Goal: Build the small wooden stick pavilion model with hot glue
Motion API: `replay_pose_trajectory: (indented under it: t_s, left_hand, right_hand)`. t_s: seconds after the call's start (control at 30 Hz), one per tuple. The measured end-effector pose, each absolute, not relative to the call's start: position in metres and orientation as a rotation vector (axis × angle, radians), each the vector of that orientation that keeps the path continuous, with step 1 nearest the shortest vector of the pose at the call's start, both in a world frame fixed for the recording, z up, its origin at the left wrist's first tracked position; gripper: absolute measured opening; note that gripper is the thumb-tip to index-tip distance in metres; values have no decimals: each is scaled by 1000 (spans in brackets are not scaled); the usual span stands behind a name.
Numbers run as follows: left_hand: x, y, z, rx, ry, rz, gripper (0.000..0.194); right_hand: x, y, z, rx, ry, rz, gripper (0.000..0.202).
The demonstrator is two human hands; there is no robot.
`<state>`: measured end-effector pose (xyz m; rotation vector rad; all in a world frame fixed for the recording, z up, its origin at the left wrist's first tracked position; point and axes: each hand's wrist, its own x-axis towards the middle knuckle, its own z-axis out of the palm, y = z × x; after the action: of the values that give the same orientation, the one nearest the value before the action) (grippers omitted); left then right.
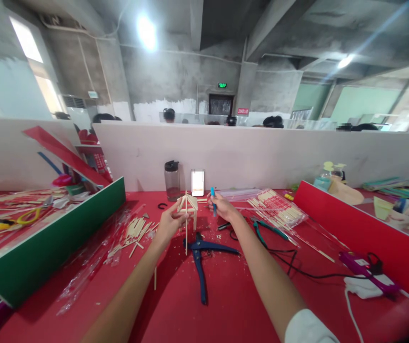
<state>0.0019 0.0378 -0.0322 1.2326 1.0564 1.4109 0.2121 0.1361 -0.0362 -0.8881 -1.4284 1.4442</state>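
Note:
My left hand (pixel 173 220) grips a small pavilion-shaped model (pixel 189 204) made of thin wooden sticks, its peaked roof up and its long legs pointing down. Just to the right, my right hand (pixel 221 206) is closed round a slim blue pen-like tool (pixel 213 193), held upright and apart from the model; its exact kind I cannot make out. Beneath both hands, dark blue cutting pliers (pixel 199 245) lie on the red table (pixel 225 309) with their handles spread. A loose pile of short wooden sticks (pixel 139 231) is left of my left hand.
A bottle (pixel 172 181) and a lit phone (pixel 197 183) stand at the white partition (pixel 140 152). Green-handled pliers (pixel 270 229), a black cable (pixel 307 271) and bundled sticks (pixel 277 207) lie right. Green (pixel 57 243) and red (pixel 361 233) dividers flank the workplace.

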Motion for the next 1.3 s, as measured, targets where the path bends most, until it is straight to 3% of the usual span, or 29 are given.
replay_pose_trajectory:
  t_s: [0.23,0.53,0.8,1.1,1.3]
  left_hand:
    - [2,40,-34,1218,1050,1411,104]
    - [4,36,-29,1159,1034,1412,106]
    - [4,35,-28,1209,1060,1400,102]
    - [3,36,-30,1190,1033,1396,107]
    - [4,36,-30,1173,1019,1409,106]
  right_hand:
    - [215,140,-44,-881,-1301,1455,49]
    - [196,145,-57,-1034,-1319,1183,50]
    - [208,145,-39,-998,-1302,987,60]
    - [192,111,3,-595,-1629,1034,31]
    - [178,102,1,-567,-1791,925,25]
